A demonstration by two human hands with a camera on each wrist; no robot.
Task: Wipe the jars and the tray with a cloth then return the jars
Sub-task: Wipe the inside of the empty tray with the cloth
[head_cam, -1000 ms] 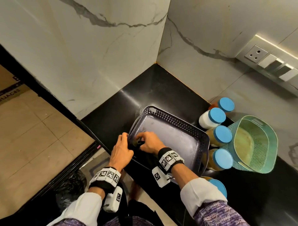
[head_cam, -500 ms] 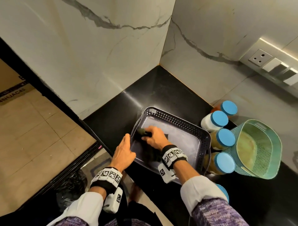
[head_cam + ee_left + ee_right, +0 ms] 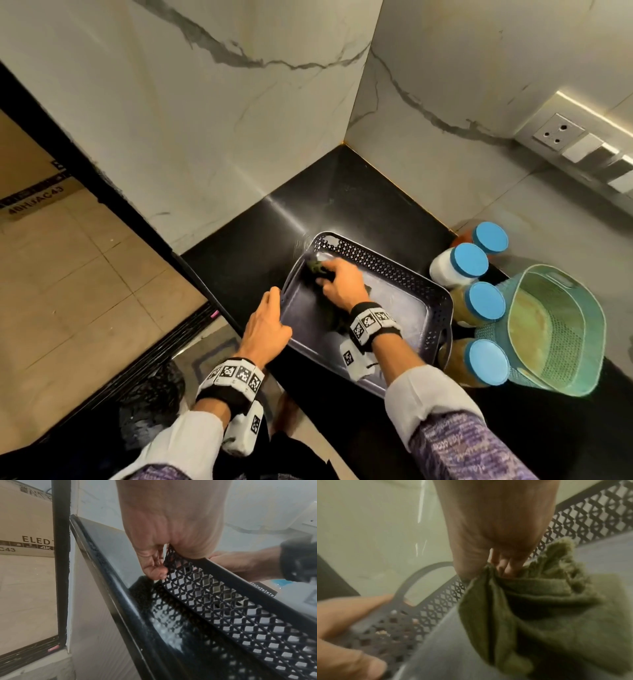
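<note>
Tray (image 3: pixel 435 301) sits near the tabletop's (image 3: pixel 342 192) back corner by the two marble walls, its near side reaching toward the front edge, and it's empty except for my cloth. That's the point: jars out, so I can get at the floor of it.

My left hand (image 3: pixel 265 325) is clamped on the tray's left wall, thumb inside and fingers (image 3: pixel 155 573) curled against the outside mesh, right by the handle cutout. Reason is simple, the tray is light plastic on a slick black top and would skate away once I push on it.

My right hand (image 3: pixel 339 284) has its grip closed around the bunched green cloth (image 3: pixel 547 601), fingers dug into the folds, pressing it down into the tray's far left corner. Bunching it gives me a firm wad for getting into where floor meets mesh.

Jars (image 3: pixel 469 262), five blue lids that I can count, stand in a row along the tray's right side, touching or nearly touching it. Parked close so putting them back is a short reach. The teal basket (image 3: pixel 589 329) sits just right of them, not part of this job.

I'd guess I'm mid-wipe on the tray. Can't tell from here whether the jars are clean already.
</note>
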